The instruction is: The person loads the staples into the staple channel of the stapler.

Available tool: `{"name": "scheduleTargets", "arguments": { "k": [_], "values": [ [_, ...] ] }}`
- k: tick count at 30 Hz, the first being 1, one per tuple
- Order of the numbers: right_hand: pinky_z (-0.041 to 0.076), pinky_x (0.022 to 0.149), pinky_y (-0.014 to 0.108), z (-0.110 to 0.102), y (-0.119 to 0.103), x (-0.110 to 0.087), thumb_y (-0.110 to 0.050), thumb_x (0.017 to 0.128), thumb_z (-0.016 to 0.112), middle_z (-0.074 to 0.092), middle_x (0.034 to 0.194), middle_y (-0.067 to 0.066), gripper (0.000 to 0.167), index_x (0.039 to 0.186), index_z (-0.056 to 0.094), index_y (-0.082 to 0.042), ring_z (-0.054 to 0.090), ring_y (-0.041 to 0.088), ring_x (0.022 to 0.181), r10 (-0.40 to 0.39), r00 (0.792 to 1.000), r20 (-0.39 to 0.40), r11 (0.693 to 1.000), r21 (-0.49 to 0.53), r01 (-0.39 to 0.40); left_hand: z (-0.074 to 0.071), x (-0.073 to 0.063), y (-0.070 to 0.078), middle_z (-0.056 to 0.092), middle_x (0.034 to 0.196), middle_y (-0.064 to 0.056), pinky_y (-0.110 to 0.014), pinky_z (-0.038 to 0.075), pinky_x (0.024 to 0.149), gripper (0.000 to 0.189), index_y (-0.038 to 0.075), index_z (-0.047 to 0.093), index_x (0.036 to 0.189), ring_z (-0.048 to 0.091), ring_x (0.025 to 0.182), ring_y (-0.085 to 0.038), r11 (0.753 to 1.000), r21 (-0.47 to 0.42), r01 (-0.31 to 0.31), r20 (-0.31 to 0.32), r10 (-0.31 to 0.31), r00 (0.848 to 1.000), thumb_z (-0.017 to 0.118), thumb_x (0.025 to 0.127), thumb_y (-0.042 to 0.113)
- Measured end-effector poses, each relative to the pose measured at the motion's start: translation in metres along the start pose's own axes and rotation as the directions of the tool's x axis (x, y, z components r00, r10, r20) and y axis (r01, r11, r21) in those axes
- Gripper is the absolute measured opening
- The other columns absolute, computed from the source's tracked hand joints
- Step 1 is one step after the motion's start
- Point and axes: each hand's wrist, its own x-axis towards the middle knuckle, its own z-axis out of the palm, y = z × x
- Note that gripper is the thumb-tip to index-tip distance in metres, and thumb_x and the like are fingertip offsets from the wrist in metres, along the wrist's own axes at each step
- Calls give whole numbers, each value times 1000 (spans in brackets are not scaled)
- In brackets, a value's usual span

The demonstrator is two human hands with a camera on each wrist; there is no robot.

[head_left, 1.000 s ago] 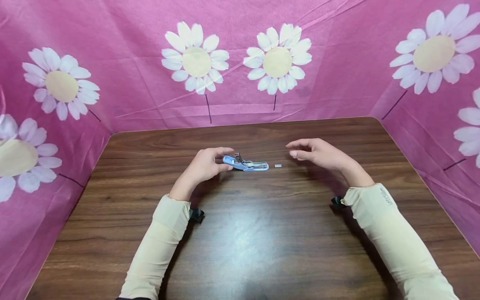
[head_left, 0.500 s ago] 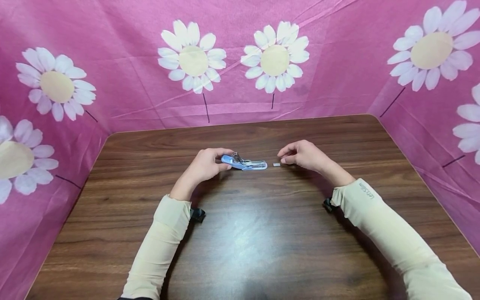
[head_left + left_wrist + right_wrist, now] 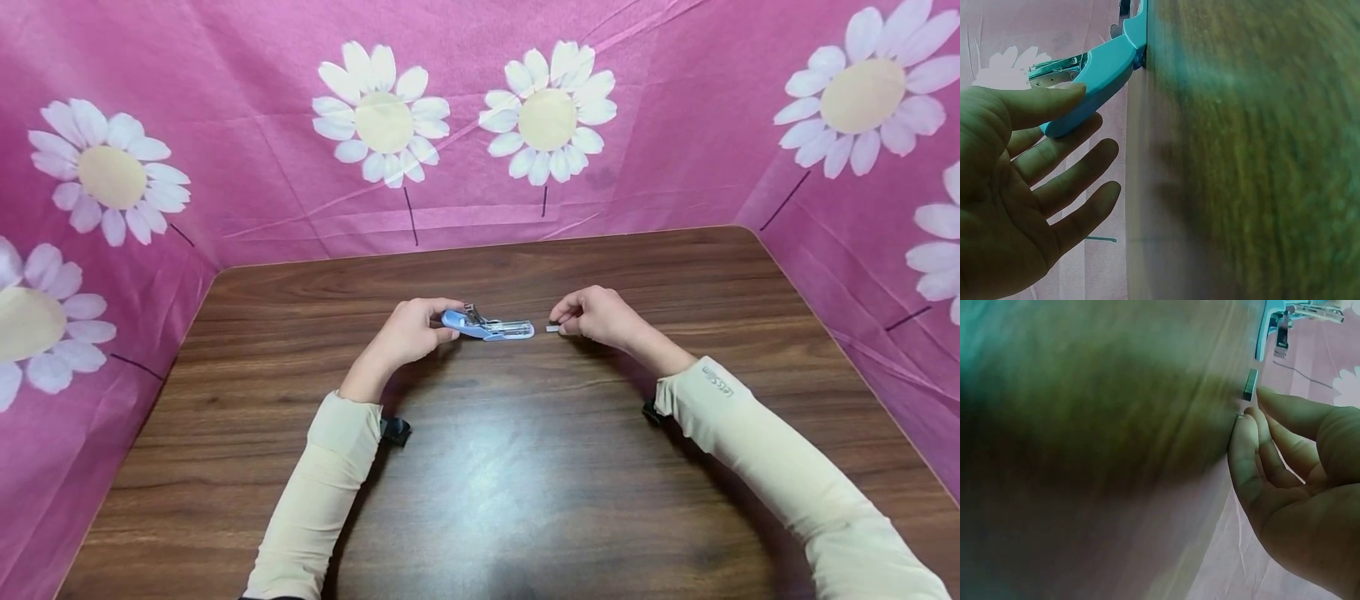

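Observation:
My left hand (image 3: 408,333) holds the rear end of a light blue stapler (image 3: 495,337) between thumb and fingers. In the left wrist view the thumb lies on one side of the stapler (image 3: 1107,72), while the lower fingers spread free. The stapler's top is swung open, its metal parts and staple channel showing, front end pointing right. Just off that end sits a short grey strip of staples (image 3: 552,328). My right hand (image 3: 597,317) pinches at the strip's right end with curled fingertips; in the right wrist view the thumb is right at the strip (image 3: 1250,384).
A brown wood-grain table (image 3: 480,467) lies under both hands. Pink cloth (image 3: 262,125) with large white daisies encloses its back and sides. Black wrist straps (image 3: 395,431) show at both cuffs.
My right hand has moved left and down to the strip of staples, its fingers closing together. The strip now looks slightly tilted. The left hand and stapler have stayed nearly still.

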Motion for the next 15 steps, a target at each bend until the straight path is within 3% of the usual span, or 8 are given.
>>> {"name": "scheduleTargets", "arguments": {
  "k": [15],
  "values": [
    [43, 66, 26, 3, -4, 0, -7, 83, 74, 75, 80, -3, 13, 90, 81, -15, 53, 10, 66, -20, 999, -38, 994, -104, 16, 0, 0, 0, 73, 103, -7, -26, 46, 59, 43, 13, 68, 133, 53, 58, -10, 1000, 7, -12, -6, 12, 1000, 75, 91, 13]
  ]
}}
